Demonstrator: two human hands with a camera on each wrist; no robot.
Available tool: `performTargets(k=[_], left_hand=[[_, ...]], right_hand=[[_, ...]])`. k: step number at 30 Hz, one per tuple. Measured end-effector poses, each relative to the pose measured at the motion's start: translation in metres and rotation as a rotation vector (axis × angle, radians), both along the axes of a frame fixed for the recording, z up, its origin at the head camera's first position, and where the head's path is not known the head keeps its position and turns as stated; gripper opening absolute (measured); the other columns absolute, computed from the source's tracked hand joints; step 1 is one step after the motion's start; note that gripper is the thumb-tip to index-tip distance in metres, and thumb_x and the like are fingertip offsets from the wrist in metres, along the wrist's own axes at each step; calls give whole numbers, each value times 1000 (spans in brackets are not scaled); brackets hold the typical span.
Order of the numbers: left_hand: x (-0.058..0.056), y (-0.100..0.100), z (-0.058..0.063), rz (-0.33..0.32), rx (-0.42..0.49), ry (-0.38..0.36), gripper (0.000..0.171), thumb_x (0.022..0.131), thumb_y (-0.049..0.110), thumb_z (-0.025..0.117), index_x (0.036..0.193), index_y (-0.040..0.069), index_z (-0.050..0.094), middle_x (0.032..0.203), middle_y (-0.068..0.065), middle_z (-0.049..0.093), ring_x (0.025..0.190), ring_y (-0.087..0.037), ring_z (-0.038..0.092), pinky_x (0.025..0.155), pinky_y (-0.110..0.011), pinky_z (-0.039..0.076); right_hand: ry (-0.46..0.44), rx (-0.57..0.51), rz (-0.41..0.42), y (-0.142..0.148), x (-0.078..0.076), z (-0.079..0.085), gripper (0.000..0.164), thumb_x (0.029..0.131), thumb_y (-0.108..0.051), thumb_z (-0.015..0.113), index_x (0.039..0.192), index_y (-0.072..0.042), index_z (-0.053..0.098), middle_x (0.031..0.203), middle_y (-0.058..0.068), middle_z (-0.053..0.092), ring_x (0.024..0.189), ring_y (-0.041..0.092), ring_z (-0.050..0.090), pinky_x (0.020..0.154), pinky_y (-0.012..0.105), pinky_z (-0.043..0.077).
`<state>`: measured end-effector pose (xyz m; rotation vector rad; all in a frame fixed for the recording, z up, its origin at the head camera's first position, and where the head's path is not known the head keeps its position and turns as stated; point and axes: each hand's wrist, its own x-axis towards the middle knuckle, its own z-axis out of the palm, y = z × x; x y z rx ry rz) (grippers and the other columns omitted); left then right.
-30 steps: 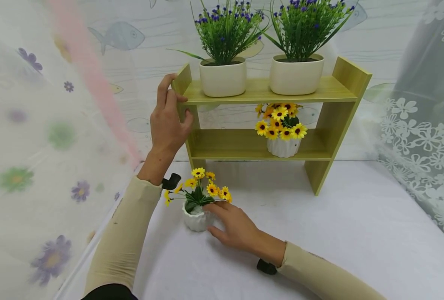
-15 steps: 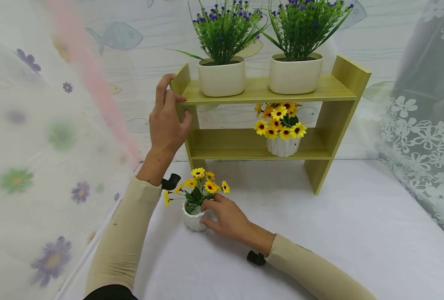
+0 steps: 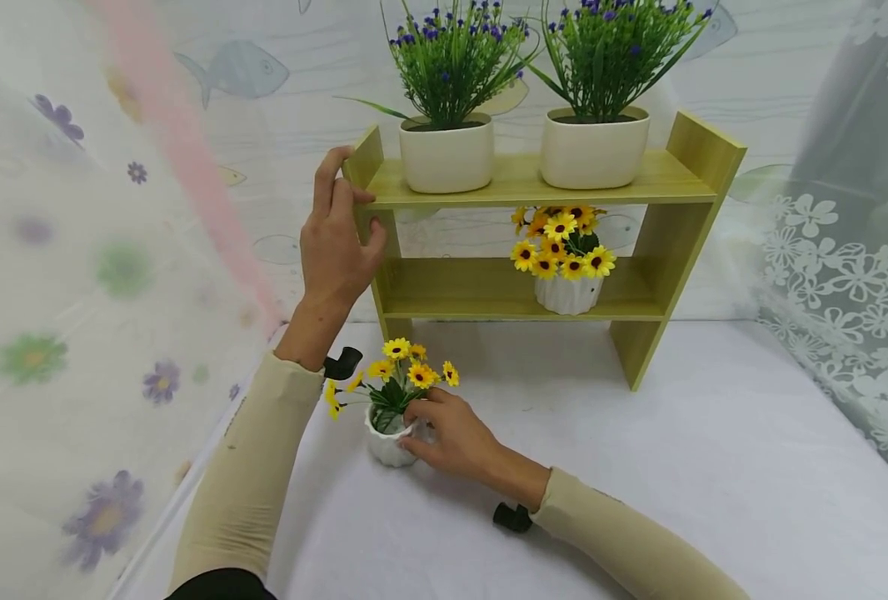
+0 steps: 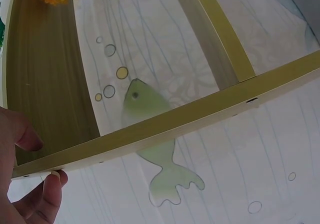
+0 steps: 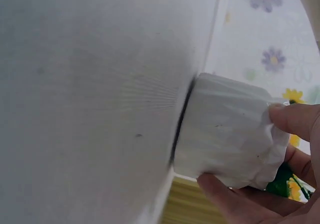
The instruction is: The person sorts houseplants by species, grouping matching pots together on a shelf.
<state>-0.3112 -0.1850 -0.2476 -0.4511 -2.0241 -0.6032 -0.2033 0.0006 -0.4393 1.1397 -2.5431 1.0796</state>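
My left hand grips the upper left side panel of a wooden two-tier shelf. In the left wrist view its thumb and fingers lie on opposite sides of the board. A white fluted flowerpot with yellow daisies stands on the white cloth before the shelf's left leg. My right hand holds this pot from the right. Seen from the right wrist, the thumb is at the rim of the pot and other fingers run along its side. A dark shadow lines the base.
On the top board stand two cream planters with purple-flowered plants. Another white pot of yellow daisies sits right of centre on the lower board. Patterned curtains hang at the left and back, a lace one at the right.
My right hand has moved slightly left, closing in on the pot and taking hold of its rim and side. The left hand stays on the shelf panel. The pot has barely shifted.
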Motion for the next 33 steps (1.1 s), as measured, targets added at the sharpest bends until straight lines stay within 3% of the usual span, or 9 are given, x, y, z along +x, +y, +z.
performTargets(k=[13,19,25,33], left_hand=[[0,3,1,4,4,-1,37,94,6,65,131,0,61,164,10,34,102,-28,68,72,-45,57],[0,-1,-1,13,-9,11,31,97,7,61,127,0,62,164,8,34,100,-29,67,70,-44,57],[-1,-1,0,17,3,3,20,100,3,57,118,0,62,165,9,34,110,-29,65,73,-45,59],[-1,1,1,-1,9,2,19,100,1,57,118,-1,63,165,9,34,112,-30,66,75,-46,60]], right_hand=[[49,-83,-14,20,3,33,19,89,-22,86,101,-15,74,102,1,67,94,19,62,79,33,54],[55,-87,-33,35,5,58,19,91,-24,85,104,-14,75,105,0,68,98,17,63,82,34,55],[102,-129,-17,48,3,81,19,90,-21,85,103,-12,74,103,0,68,96,16,61,80,38,56],[154,-152,-17,60,-5,105,17,88,-18,85,99,-13,73,98,1,67,89,17,61,77,41,57]])
